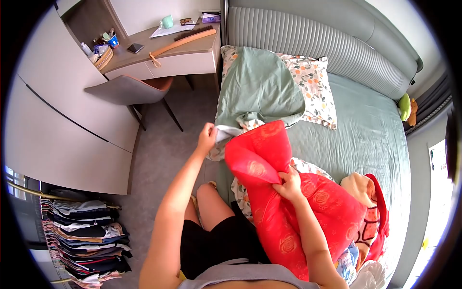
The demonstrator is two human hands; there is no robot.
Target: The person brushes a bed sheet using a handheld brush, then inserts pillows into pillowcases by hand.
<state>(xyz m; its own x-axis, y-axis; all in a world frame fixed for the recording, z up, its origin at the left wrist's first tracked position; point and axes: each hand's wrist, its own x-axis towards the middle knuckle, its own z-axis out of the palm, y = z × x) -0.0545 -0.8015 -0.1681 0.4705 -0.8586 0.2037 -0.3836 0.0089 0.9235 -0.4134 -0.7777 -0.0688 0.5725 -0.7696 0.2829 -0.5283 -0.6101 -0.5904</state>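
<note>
My left hand (207,138) is closed on a pale corner of a duvet cover (260,86), green on one side and fruit-printed on the other. The cover lies over the pillows and hangs past the bed's left edge. In my right hand (289,184) is a bunched fold of a shiny red quilt (317,197) with golden rose patterns. The quilt's far end stands raised beside the cover's edge, and the rest slopes down toward my body. More fruit-printed cloth (244,196) shows beneath the quilt.
A fruit-printed pillow (315,86) rests by the grey-green headboard (308,36). At right on the bed lies a patterned blanket (368,221). On the left stand a chair (130,91), a desk (192,50) with a long-handled brush (185,42), and hanging clothes (89,241).
</note>
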